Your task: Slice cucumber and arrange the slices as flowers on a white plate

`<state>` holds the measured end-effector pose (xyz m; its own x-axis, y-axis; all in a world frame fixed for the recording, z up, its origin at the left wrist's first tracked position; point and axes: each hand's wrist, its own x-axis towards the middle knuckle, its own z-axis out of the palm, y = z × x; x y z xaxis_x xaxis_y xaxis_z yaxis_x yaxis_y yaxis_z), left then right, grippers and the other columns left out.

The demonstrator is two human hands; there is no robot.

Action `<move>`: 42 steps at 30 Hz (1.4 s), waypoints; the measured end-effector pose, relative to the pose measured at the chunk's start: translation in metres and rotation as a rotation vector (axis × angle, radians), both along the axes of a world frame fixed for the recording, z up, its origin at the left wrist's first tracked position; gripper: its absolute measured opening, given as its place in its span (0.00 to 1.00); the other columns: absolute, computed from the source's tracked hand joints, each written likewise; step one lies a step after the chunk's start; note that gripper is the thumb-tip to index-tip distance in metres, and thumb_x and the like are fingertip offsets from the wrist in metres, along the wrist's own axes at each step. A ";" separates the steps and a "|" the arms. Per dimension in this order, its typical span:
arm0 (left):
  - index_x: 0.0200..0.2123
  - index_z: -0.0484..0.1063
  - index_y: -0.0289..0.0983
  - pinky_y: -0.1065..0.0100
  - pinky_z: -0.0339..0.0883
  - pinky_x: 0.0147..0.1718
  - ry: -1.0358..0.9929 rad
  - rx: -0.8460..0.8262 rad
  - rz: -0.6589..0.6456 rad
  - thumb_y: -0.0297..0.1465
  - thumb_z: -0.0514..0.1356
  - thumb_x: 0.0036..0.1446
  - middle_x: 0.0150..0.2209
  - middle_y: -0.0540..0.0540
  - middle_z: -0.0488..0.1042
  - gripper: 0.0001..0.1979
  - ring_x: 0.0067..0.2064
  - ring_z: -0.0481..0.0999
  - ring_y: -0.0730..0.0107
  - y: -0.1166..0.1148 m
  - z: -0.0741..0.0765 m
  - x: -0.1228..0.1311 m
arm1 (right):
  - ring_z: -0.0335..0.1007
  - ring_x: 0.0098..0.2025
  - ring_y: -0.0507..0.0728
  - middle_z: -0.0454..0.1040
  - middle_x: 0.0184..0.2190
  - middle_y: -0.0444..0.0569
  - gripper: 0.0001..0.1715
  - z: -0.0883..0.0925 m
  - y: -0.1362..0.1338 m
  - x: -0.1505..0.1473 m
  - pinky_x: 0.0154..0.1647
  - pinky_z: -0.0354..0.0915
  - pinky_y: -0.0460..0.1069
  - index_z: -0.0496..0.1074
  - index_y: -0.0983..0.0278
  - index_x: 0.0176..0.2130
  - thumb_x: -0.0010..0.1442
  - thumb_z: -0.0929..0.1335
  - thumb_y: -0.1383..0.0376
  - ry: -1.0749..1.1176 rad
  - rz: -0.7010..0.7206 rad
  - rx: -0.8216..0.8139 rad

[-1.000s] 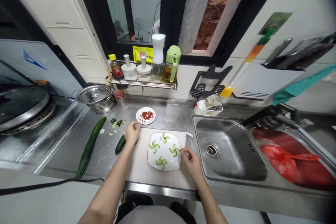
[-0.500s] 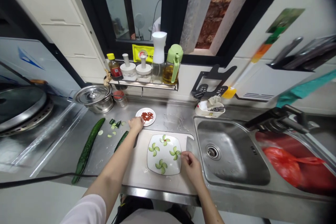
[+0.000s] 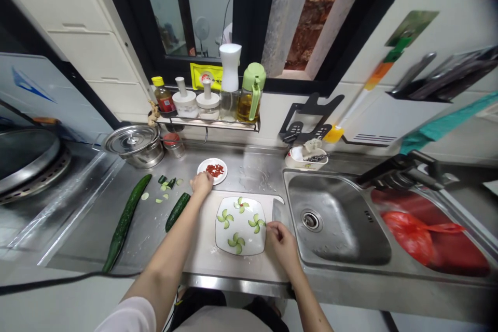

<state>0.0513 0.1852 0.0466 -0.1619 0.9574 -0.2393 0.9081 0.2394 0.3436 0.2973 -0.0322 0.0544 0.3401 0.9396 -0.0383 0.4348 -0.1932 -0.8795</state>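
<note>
Steel counter (image 3: 87, 223), squarish plate (image 3: 240, 223) straight fore-and-aft, left hand (image 3: 202, 185) and right hand (image 3: 284, 243) half-curled, grips unclear

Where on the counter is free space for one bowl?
Bare metal shows behind the board, between the small dish and sink, and between the long cucumber and short cucumber, in front of the slices. Crowded: the board's right, with plate, knife and right hand.

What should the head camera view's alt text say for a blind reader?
A person's left hand is at a small white plate of red pieces, the right hand beside a squarish white plate bearing four green pinwheels. Cucumbers lie on the counter at left; a metal sink is at right.
</note>
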 end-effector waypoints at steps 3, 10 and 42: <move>0.37 0.75 0.42 0.59 0.59 0.47 -0.189 0.093 -0.009 0.36 0.54 0.60 0.43 0.46 0.78 0.11 0.45 0.74 0.60 -0.034 0.007 0.011 | 0.55 0.22 0.52 0.57 0.16 0.40 0.23 0.000 0.001 -0.002 0.25 0.54 0.47 0.72 0.63 0.29 0.53 0.64 0.46 -0.009 0.005 -0.004; 0.35 0.74 0.42 0.62 0.56 0.46 -0.352 0.298 -0.381 0.35 0.54 0.63 0.40 0.47 0.76 0.09 0.45 0.72 0.65 -0.143 0.019 0.051 | 0.58 0.23 0.52 0.62 0.19 0.41 0.20 -0.001 0.007 -0.014 0.26 0.56 0.46 0.72 0.63 0.31 0.56 0.65 0.49 0.005 0.147 0.021; 0.36 0.73 0.41 0.61 0.53 0.41 -0.329 0.246 -0.686 0.33 0.51 0.65 0.35 0.48 0.73 0.11 0.40 0.69 0.64 -0.195 0.018 0.052 | 0.64 0.33 0.52 0.69 0.30 0.44 0.07 0.007 -0.013 -0.017 0.37 0.59 0.46 0.70 0.62 0.31 0.61 0.64 0.66 -0.131 0.486 0.052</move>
<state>0.1034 -0.0095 0.0649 0.5241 0.8496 0.0589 0.6686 -0.4533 0.5895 0.2800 -0.0452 0.0617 -0.1387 0.9900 0.0267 0.5705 0.1019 -0.8149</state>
